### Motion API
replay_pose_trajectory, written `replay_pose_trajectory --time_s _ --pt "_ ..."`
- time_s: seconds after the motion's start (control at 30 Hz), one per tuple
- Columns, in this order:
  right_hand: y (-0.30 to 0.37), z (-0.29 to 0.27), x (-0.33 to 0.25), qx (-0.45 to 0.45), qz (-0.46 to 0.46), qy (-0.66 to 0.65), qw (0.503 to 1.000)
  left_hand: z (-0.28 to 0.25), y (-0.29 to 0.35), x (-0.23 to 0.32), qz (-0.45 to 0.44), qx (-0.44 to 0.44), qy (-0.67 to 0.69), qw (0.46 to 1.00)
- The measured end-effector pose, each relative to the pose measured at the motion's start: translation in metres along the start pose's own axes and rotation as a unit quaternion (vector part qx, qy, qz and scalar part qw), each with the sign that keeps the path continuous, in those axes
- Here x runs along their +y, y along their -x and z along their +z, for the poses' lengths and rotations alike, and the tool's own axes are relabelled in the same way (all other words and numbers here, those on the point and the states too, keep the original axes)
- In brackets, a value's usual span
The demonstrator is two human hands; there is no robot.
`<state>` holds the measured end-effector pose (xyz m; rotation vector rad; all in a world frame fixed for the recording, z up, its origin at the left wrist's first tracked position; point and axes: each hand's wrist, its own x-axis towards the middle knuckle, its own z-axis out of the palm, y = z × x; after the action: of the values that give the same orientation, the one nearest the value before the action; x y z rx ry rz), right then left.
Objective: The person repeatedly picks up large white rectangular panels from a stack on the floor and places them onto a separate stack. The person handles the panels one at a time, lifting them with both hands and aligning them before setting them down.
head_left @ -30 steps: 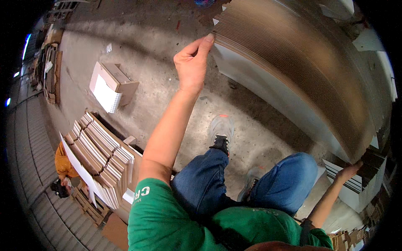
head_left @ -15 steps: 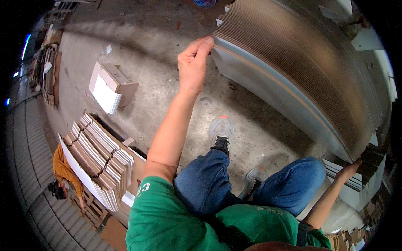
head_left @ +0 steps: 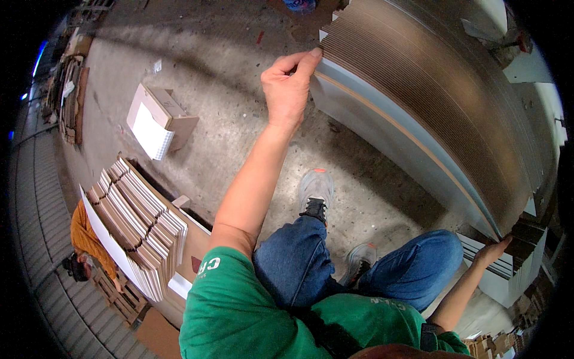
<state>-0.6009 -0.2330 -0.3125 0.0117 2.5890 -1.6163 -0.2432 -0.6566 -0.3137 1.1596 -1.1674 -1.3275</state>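
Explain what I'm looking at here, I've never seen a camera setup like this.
There's no machine, just a bare-handed person. A wide fisheye camera on the head, the left of two, looks down, so straight edges bend. The left hand pinches a corner of a big stack of corrugated sheets; the right hand is at the other end, its hold unclear. A box with a white sheet against it stands on the floor; a second cardboard stack is at left.
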Motion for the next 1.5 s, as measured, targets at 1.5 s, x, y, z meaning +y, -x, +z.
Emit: replay_pose_trajectory --time_s 1.5 --pt "0.014 0.006 -0.002 0.007 -0.013 -0.062 0.998 0.009 0.001 -0.001 0.020 0.060 0.025 0.998"
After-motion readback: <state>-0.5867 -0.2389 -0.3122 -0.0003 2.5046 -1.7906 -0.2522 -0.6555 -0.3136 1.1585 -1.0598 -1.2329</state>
